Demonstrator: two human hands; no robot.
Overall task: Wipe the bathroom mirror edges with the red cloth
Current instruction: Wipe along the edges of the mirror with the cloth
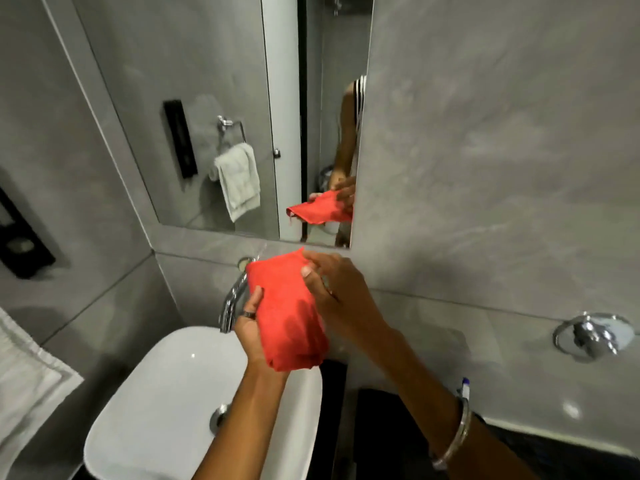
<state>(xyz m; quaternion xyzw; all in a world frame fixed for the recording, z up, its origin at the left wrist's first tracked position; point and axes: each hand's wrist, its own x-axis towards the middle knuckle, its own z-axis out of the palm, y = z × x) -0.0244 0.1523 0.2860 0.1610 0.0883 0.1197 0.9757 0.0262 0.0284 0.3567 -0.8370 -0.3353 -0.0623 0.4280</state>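
Here the red cloth (289, 311) lies between both hands — left hand (250, 327) cupping, right hand (334, 289) pinching.

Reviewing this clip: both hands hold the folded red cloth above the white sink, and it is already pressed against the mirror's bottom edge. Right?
Not quite. The head view shows both hands, left hand and right hand, holding the folded red cloth above the white sink, but it is held clear of the mirror, below its bottom edge.

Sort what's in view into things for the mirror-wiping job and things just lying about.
For the job: red cloth, mirror, left hand, right hand.
Lying about: faucet, sink, grey towel, wall valve.
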